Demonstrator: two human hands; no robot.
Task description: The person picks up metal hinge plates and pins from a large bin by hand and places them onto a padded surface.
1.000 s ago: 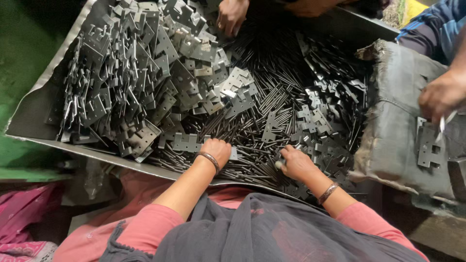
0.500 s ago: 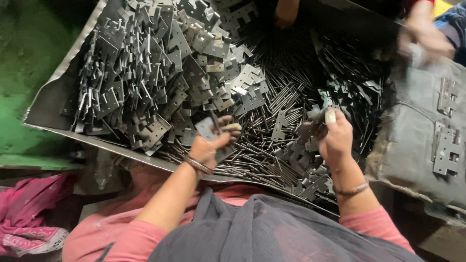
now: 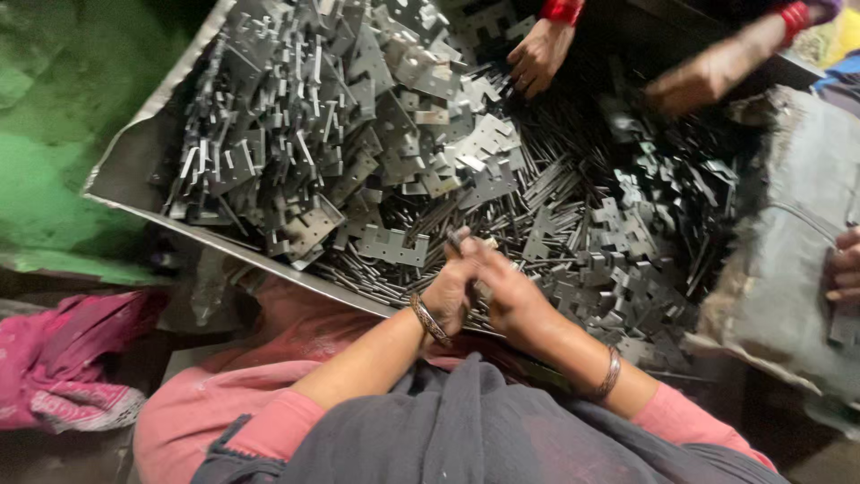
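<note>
My left hand and my right hand are pressed together at the near edge of a metal tray. Between them they grip a small hinge plate with a thin pin sticking up at the fingertips; most of the piece is hidden by my fingers. Just beyond my hands lies a flat notched hinge plate on a bed of loose steel pins. A big heap of grey hinge plates fills the tray's left half.
Smaller hinge pieces pile up at the right. Another person's hands reach in from the far side. A grey sack lies at the right with a hand on it. Pink cloth sits bottom left.
My hands, apart and each picking up a piece before, have come together at the tray's near edge. The view has shifted left and closer.
</note>
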